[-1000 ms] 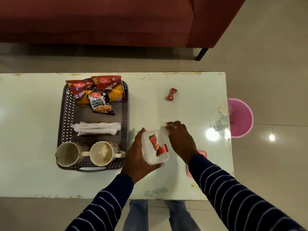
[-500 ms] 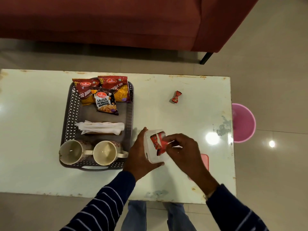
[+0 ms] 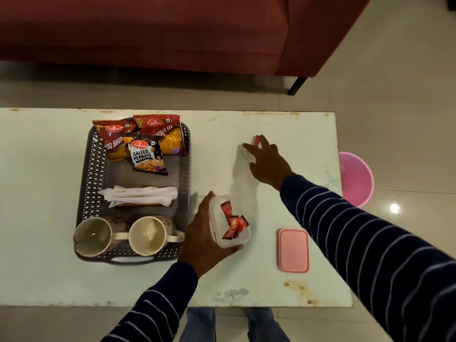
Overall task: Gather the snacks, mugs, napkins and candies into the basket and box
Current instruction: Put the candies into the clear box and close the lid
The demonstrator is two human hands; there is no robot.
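Observation:
A grey lattice basket [image 3: 95,169] on the table's left half holds three snack packets [image 3: 145,151], folded white napkins [image 3: 143,196] and two cream mugs [image 3: 118,236]. My left hand [image 3: 204,240] grips a clear plastic box [image 3: 230,223] with several red candies inside, just right of the basket. My right hand [image 3: 267,161] reaches across the table with fingers spread over a lone red candy [image 3: 256,141], which peeks out between the fingertips. I cannot tell whether the fingers touch it.
The box's pink lid [image 3: 293,250] lies flat near the table's front right. A pink bucket [image 3: 356,178] stands on the floor beyond the right edge. A dark red sofa [image 3: 172,33] runs along the far side.
My right hand has left the box, where it dropped a candy, and moved away to the far candy. The left hand keeps hold of the box.

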